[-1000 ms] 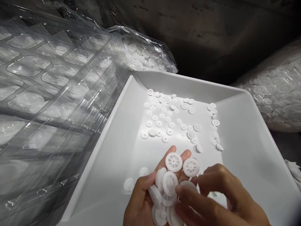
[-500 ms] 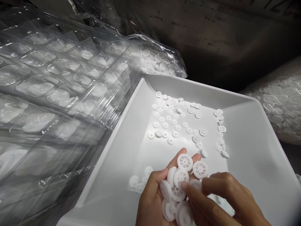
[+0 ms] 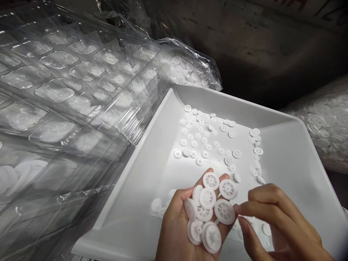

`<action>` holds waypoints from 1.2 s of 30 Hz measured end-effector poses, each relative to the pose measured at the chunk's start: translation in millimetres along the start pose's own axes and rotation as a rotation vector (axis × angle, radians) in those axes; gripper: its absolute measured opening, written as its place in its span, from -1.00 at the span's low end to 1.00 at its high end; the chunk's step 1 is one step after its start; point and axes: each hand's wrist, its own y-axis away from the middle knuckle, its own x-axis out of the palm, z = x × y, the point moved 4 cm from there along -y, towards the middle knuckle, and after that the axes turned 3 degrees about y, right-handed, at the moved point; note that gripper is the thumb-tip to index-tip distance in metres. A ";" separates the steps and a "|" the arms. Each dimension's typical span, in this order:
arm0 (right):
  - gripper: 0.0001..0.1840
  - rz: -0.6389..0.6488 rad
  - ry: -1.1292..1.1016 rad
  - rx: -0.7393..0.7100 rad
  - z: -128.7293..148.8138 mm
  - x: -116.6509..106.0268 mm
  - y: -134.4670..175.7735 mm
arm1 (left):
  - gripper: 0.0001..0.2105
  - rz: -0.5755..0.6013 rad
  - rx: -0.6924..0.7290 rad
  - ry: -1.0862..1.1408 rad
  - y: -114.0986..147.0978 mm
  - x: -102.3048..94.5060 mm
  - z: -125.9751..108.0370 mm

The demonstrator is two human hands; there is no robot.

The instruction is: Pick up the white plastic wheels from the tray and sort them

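My left hand (image 3: 178, 226) is palm up over the near part of a white tray (image 3: 293, 170), cupping several white plastic gear wheels (image 3: 208, 208). My right hand (image 3: 274, 221) is just right of it, index finger and thumb pinching the edge of one spoked wheel (image 3: 224, 211) that lies on the left fingers. Many smaller white wheels (image 3: 209, 139) lie scattered on the tray's far floor. A few more wheels (image 3: 160, 206) rest on the tray floor left of my left hand.
Stacked clear blister trays (image 3: 67, 108) with white parts in their pockets fill the left side, touching the white tray's left rim. A clear bag of white wheels (image 3: 187, 70) lies behind the tray. Another bag of wheels (image 3: 326, 127) sits at the right edge. Dark floor lies beyond.
The view has shifted, so the tray sits further right. My right hand drew back to the right and now pinches one wheel at its edge; the wheels lie more spread in my left palm.
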 end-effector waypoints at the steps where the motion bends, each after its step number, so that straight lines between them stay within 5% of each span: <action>1: -0.80 -0.004 -0.042 0.035 -3.6 -0.8 0.2 | -0.64 -0.013 0.009 -0.015 -0.3 -0.5 -0.2; 7: -0.74 0.105 -0.254 0.247 -20.8 -1.0 -2.6 | -0.65 -0.039 0.048 -0.070 1.9 -5.5 -1.2; 15: -0.52 0.260 -0.453 0.290 -26.0 6.6 -4.3 | -0.78 -0.012 0.042 -0.072 0.3 -4.4 1.3; 20: -0.55 0.226 -0.511 0.332 -23.5 11.9 -7.2 | -0.77 0.057 0.075 -0.090 -0.5 -1.6 2.2; 23: -0.54 0.264 -0.424 0.312 -21.2 11.4 -6.8 | -0.79 0.030 0.039 -0.095 -0.5 -3.8 2.7; 29: -0.65 0.401 0.081 0.044 -12.8 9.9 -11.7 | -0.76 0.127 -0.056 -0.074 -0.4 1.2 6.3; 36: -0.75 0.324 -0.100 0.070 -0.2 12.6 -13.1 | -0.81 0.047 0.009 -0.114 -5.0 -1.1 5.1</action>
